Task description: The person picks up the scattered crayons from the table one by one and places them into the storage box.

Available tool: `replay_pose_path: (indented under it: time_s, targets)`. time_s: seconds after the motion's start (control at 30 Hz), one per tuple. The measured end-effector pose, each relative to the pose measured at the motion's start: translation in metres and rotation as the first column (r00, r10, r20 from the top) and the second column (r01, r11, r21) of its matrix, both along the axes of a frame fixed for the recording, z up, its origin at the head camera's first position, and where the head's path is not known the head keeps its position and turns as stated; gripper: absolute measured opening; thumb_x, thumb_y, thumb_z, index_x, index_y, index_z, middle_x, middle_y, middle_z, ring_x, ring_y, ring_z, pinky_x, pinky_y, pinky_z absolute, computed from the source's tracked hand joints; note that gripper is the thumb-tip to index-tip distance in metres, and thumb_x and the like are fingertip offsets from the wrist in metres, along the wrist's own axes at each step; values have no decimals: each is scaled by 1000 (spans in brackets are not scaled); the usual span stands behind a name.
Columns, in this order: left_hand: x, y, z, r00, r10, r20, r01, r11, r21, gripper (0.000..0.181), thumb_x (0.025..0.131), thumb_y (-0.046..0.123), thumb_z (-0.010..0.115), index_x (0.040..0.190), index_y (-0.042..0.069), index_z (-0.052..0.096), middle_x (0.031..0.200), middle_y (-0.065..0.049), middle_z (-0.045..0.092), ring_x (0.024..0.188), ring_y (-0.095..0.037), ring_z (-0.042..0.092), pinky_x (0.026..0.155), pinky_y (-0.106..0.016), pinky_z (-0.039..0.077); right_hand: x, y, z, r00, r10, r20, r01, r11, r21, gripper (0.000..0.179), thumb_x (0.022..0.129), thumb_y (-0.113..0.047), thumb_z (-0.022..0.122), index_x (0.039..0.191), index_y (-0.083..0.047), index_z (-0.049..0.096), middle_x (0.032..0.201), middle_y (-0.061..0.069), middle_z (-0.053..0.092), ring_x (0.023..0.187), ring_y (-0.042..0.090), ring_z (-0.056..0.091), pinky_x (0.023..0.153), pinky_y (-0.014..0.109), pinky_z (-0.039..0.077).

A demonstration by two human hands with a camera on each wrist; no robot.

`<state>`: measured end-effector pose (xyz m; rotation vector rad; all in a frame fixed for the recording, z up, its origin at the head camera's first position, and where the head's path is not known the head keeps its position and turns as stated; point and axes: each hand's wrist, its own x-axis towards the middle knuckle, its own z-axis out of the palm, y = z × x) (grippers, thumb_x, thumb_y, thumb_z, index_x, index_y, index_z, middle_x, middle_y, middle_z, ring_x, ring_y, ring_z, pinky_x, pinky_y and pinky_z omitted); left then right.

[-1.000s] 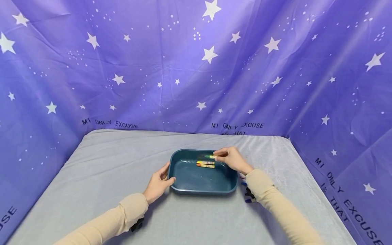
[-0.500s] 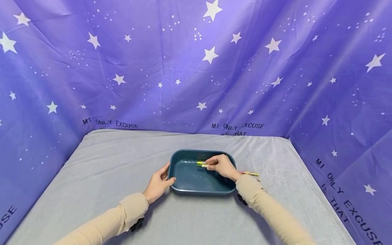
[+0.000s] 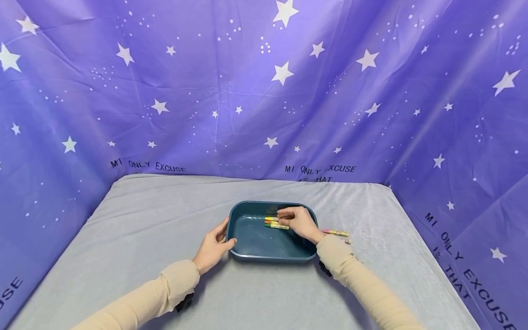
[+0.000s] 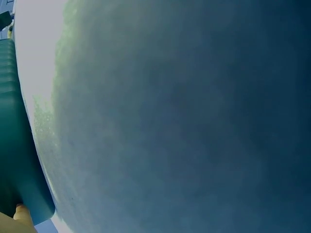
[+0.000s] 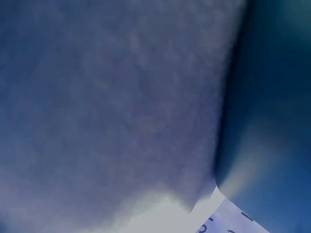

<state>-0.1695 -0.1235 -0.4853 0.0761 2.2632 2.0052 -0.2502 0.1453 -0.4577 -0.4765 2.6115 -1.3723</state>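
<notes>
A dark teal plastic tray (image 3: 272, 257) rests on the cloth-covered table. My left hand (image 3: 212, 244) grips its left end, thumb over the rim and fingers along the outer wall. Three crayons lie side by side inside: a yellow one (image 3: 270, 218), an orange one (image 3: 270, 222) and, nearest me, a green one (image 3: 276, 226). Reaching over the tray's right end, my right hand (image 3: 301, 222) has its fingertips right by the crayons, thumb and index finger apart. In the left wrist view, part of the tray wall (image 4: 19, 145) shows beside a fingertip.
More crayons (image 3: 336, 233) lie on the grey cloth (image 3: 165, 220) just right of the tray, partly hidden by the right sleeve (image 3: 336, 250). A purple star-print curtain (image 3: 231, 91) rises behind the table and along both sides.
My right hand brought the green crayon from the tray's upper right down to the front of the other two and let go of it. The left hand and tray stay put.
</notes>
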Motion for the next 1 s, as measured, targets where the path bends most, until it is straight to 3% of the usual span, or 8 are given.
replay_pose_path:
  time_s: [0.2, 0.33, 0.53, 0.73, 1.0]
  targets:
    - [1, 1, 2, 1000, 1, -7, -1, 1000, -2, 72, 84, 7, 63, 145, 10, 25, 147, -15, 31, 132, -25, 35, 103, -35, 37, 1, 2, 4, 998, -57, -15, 57, 998, -10, 30, 80, -11, 70, 109, -4, 67, 105, 10, 68, 93, 20, 65, 74, 26, 56]
    - [2, 2, 1, 1000, 1, 2, -1, 1000, -6, 72, 84, 5, 63, 145, 9, 25, 146, -15, 32, 131, -25, 35, 101, -35, 39, 3, 9, 7, 1000, -23, -12, 22, 998, -62, 32, 81, -13, 69, 110, -1, 66, 106, 14, 67, 94, 22, 65, 75, 27, 56]
    - [-1, 4, 3, 1000, -14, 1, 14, 1000, -17, 72, 84, 6, 63, 145, 11, 24, 147, -13, 31, 132, -25, 34, 102, -35, 38, 8, 30, 24, 1000, -9, 15, 11, 990, -139, 34, 83, -15, 67, 113, 2, 64, 112, 18, 64, 97, 24, 64, 79, 31, 55]
    - [-1, 3, 3, 1000, -16, -19, 15, 1000, -23, 73, 84, 4, 61, 145, 7, 23, 147, -17, 30, 132, -28, 35, 100, -34, 41, 11, 57, 41, 1000, -24, -5, 24, 993, -117, 38, 83, -20, 67, 116, 0, 63, 112, 15, 65, 99, 22, 64, 83, 31, 54]
    - [2, 1, 3, 1000, -4, 3, 5, 1000, -18, 73, 84, 4, 61, 146, 10, 23, 146, -15, 32, 130, -26, 37, 98, -31, 43, 11, 95, 50, 998, -47, -29, 43, 992, -118, 40, 82, -22, 68, 116, -1, 63, 114, 17, 64, 91, 1, 64, 83, 24, 53]
